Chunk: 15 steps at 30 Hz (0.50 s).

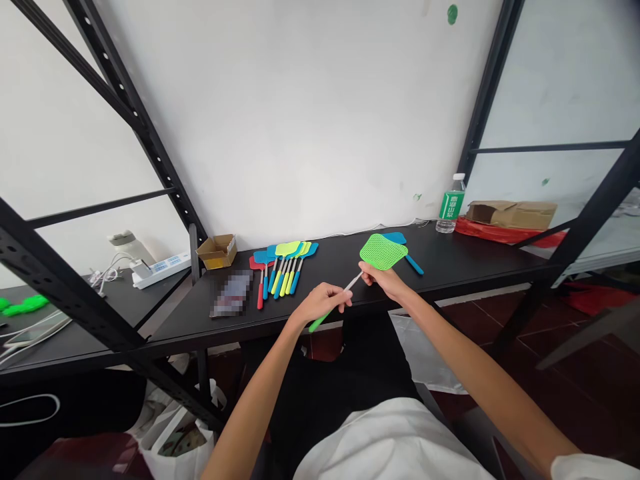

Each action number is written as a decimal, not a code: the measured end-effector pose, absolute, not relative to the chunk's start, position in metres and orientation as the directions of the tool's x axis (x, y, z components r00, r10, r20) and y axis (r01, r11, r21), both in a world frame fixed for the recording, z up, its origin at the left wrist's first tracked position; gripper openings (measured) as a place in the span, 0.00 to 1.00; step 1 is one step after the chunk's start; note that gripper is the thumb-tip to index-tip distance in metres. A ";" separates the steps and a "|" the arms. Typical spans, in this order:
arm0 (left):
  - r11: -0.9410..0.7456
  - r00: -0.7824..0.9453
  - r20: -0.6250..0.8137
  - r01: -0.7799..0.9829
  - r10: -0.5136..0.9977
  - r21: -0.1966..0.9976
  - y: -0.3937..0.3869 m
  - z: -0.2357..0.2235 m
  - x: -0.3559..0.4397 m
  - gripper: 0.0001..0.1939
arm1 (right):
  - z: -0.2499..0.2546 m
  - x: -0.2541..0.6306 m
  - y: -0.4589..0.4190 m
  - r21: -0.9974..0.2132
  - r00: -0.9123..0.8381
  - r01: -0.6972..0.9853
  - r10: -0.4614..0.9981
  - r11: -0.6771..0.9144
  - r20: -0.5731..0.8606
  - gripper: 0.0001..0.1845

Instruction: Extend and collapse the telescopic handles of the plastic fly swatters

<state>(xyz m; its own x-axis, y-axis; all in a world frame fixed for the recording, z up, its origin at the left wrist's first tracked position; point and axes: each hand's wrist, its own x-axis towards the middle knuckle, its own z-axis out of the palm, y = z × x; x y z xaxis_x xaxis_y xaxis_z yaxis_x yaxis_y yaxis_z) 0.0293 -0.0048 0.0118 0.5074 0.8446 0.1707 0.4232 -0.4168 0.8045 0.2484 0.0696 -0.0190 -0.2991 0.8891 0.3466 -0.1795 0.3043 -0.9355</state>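
White shirt [395, 443] below, green swatter [383, 252] in both hands

I'm judging this a handling step: the left hand [320, 302] is gripping the shaft, the right hand [384, 279] is pinching near the head, above the table's [340, 260] front edge. Any next move is probably calling for steady fingers. Outward, I'm counting one blue swatter [414, 265], about seven overlapping swatters [289, 249], one bottle [451, 205], two cardboard boxes [525, 215].

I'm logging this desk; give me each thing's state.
Green fly swatter: raised, gripped by left hand and right hand.
Lone blue fly swatter: lying flat, partly hidden.
Grouped fly swatters: lying side by side, heads overlapping.
Small cardboard box: open.
Labelled water bottle: upright, capped.
Power strip: charger plugged in.
Larger cardboard box: resting on red plastic.
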 end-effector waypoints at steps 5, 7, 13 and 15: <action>-0.422 0.463 0.222 0.388 0.858 0.819 -0.001 0.005 0.031 0.19 | -0.022 0.250 0.072 -0.940 -0.309 -0.148 0.889 0.307 0.339 0.22; -0.424 0.450 0.235 0.386 0.862 0.819 0.000 0.004 0.032 0.19 | -0.023 0.250 0.072 -0.941 -0.309 -0.140 0.889 0.308 0.337 0.23; -0.409 0.465 0.213 0.373 0.859 0.833 -0.001 0.007 0.032 0.25 | -0.022 0.249 0.072 -0.937 -0.317 -0.163 0.884 0.308 0.345 0.22; -0.393 0.469 0.199 0.363 0.860 0.845 -0.002 0.008 0.031 0.28 | -0.021 0.249 0.071 -0.938 -0.325 -0.163 0.881 0.307 0.345 0.22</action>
